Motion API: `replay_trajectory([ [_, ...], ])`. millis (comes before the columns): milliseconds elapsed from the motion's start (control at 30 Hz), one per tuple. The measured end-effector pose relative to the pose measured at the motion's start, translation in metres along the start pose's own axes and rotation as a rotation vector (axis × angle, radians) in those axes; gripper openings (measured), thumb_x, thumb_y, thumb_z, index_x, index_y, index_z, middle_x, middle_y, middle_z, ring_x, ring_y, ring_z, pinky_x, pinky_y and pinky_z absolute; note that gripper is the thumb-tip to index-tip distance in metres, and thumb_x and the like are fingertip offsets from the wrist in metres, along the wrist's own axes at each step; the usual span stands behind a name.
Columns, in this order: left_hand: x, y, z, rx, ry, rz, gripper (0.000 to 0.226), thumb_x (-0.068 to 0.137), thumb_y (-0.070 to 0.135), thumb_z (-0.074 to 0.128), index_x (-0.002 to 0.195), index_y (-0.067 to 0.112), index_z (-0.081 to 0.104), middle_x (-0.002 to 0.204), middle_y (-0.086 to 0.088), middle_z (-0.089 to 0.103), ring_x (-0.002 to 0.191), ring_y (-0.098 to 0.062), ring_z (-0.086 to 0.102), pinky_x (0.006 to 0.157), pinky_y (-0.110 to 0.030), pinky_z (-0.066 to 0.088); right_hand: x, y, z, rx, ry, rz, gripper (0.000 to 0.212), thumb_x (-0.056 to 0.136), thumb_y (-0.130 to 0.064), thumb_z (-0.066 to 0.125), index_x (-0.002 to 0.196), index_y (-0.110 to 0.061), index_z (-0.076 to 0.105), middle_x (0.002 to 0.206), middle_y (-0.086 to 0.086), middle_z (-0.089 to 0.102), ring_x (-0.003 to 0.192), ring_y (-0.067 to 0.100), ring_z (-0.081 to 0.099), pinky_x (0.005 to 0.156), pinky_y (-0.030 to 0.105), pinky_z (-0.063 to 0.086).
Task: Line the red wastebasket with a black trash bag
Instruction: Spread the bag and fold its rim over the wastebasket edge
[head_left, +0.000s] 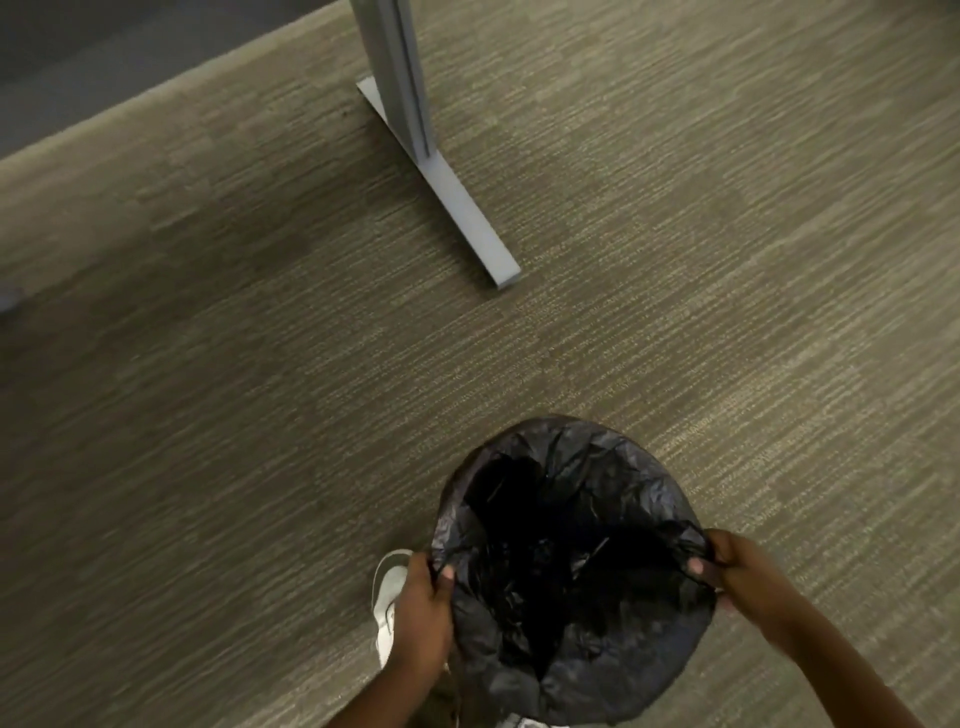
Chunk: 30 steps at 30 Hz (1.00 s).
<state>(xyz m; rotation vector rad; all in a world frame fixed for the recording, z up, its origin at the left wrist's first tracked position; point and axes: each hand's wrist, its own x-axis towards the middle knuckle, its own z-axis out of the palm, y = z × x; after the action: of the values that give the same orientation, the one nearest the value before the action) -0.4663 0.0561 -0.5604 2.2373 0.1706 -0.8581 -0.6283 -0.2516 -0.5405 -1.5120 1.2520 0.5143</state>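
Observation:
A black trash bag (571, 561) is spread over a round opening at the bottom centre of the head view, its crinkled plastic folded over the rim all around. The red wastebasket under it is fully hidden by the bag. My left hand (423, 608) grips the bag's edge on the left side, thumb inside the opening. My right hand (737, 571) pinches the bag's edge on the right side, thumb inside too.
Grey-brown carpet (260, 415) covers the floor. A grey metal desk leg with a long flat foot (457, 208) stands beyond the basket. A white shoe (387, 597) is just left of the bag, beside my left hand.

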Motion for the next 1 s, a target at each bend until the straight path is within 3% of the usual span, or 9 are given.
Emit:
replay_trajectory([
  [167, 0.038, 0.018, -0.036, -0.045, 0.039, 0.063, 0.020, 0.094, 0.025, 0.048, 0.110, 0.012, 0.050, 0.098, -0.006, 0.063, 0.095, -0.032, 0.063, 0.075, -0.035, 0.045, 0.024, -0.069, 0.019, -0.045, 0.043, -0.148, 0.009, 0.084, -0.003, 0.065, 0.092, -0.005, 0.067, 0.091, 0.021, 0.072, 0.088, 0.037, 0.067, 0.083, 0.053, 0.053],
  [333, 0.089, 0.050, -0.067, -0.209, 0.073, 0.051, 0.051, 0.081, 0.014, 0.068, 0.125, 0.003, 0.045, 0.125, -0.019, 0.057, 0.113, -0.032, 0.056, 0.099, -0.049, 0.045, 0.058, -0.148, 0.049, -0.086, 0.031, -0.257, 0.015, 0.087, -0.004, 0.062, 0.102, -0.001, 0.065, 0.095, 0.020, 0.069, 0.096, 0.038, 0.065, 0.086, 0.049, 0.051],
  [433, 0.121, 0.067, -0.083, -0.233, 0.154, 0.037, 0.066, 0.075, 0.008, 0.073, 0.130, -0.002, 0.037, 0.131, -0.024, 0.049, 0.120, -0.035, 0.050, 0.103, -0.051, 0.041, 0.074, -0.187, 0.065, -0.135, 0.091, -0.308, 0.028, 0.086, -0.008, 0.065, 0.113, 0.000, 0.063, 0.107, 0.020, 0.068, 0.101, 0.033, 0.063, 0.089, 0.042, 0.050],
  [533, 0.145, 0.076, -0.097, -0.249, 0.176, 0.016, 0.074, 0.074, 0.011, 0.074, 0.132, -0.003, 0.031, 0.135, -0.026, 0.043, 0.123, -0.038, 0.046, 0.104, -0.052, 0.040, 0.086, -0.216, 0.078, -0.146, 0.071, -0.310, 0.030, 0.088, -0.010, 0.063, 0.116, 0.003, 0.060, 0.111, 0.025, 0.066, 0.103, 0.038, 0.063, 0.092, 0.049, 0.050],
  [667, 0.166, 0.075, -0.110, -0.215, 0.181, -0.006, 0.086, 0.072, 0.018, 0.076, 0.138, 0.000, 0.024, 0.141, -0.025, 0.033, 0.128, -0.039, 0.039, 0.106, -0.053, 0.037, 0.094, -0.240, 0.091, -0.389, 0.118, -0.335, 0.028, 0.090, -0.024, 0.059, 0.106, -0.002, 0.066, 0.104, 0.023, 0.069, 0.098, 0.035, 0.064, 0.085, 0.041, 0.049],
  [800, 0.179, 0.067, -0.115, -0.263, 0.135, -0.064, 0.086, 0.071, 0.018, 0.076, 0.137, 0.005, 0.023, 0.141, -0.022, 0.033, 0.127, -0.040, 0.041, 0.104, -0.055, 0.040, 0.100, -0.243, 0.110, -0.420, 0.146, -0.391, 0.026, 0.092, -0.016, 0.055, 0.103, 0.005, 0.063, 0.102, 0.028, 0.067, 0.097, 0.039, 0.064, 0.080, 0.044, 0.050],
  [933, 0.177, 0.068, -0.116, -0.116, 0.108, 0.005, 0.091, 0.072, 0.021, 0.075, 0.140, 0.006, 0.017, 0.144, -0.022, 0.029, 0.130, -0.040, 0.036, 0.107, -0.054, 0.036, 0.098, -0.248, 0.126, -0.388, 0.230, -0.400, 0.029, 0.096, -0.015, 0.048, 0.114, 0.007, 0.054, 0.114, 0.030, 0.062, 0.104, 0.041, 0.059, 0.073, 0.036, 0.041],
  [1000, 0.167, 0.071, -0.121, 0.083, 0.106, 0.077, 0.097, 0.073, 0.028, 0.071, 0.143, 0.004, 0.009, 0.146, -0.025, 0.025, 0.132, -0.044, 0.031, 0.107, -0.055, 0.034, 0.094, -0.250, 0.134, -0.367, 0.246, -0.401, 0.050, 0.097, -0.027, 0.049, 0.130, 0.008, 0.038, 0.131, 0.032, 0.051, 0.119, 0.044, 0.051, 0.086, 0.041, 0.043],
])
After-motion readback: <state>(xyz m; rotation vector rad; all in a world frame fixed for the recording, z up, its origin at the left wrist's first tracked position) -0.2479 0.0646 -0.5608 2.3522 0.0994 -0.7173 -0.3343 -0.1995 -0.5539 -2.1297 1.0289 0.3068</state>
